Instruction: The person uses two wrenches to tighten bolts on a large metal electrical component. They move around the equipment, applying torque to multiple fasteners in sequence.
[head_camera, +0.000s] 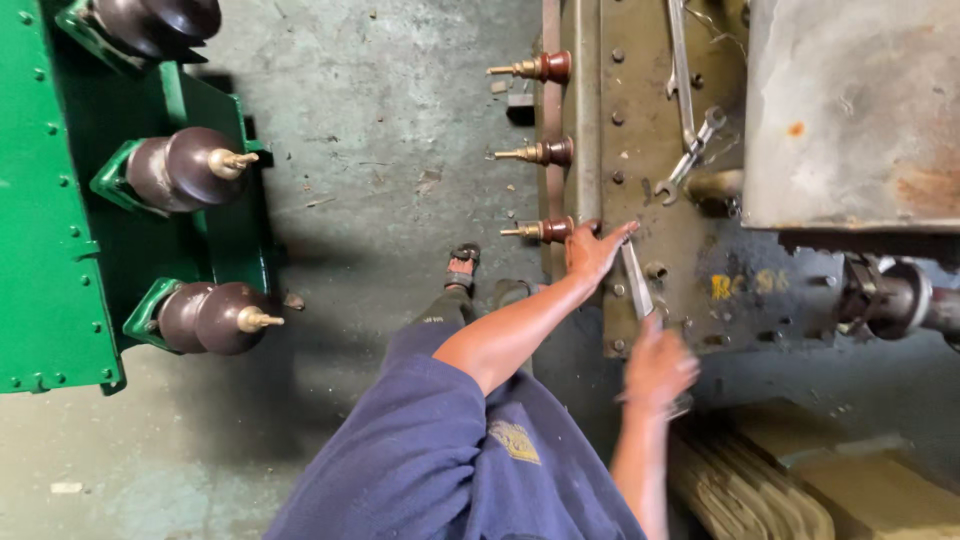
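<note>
Grey concrete floor (400, 130) lies under you; your right hand (655, 368) is clenched on a flat metal tool (636, 280) angled onto the olive cover plate (640, 150), your left hand (592, 250), fingers spread, presses that plate beside a brown bushing (545, 230), spanners (690, 150) beyond

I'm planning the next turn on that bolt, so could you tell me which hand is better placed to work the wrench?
Probably the right hand: it grips the wrench on the olive cover plate. The left hand rests beside the nearest brown bushing.
</note>
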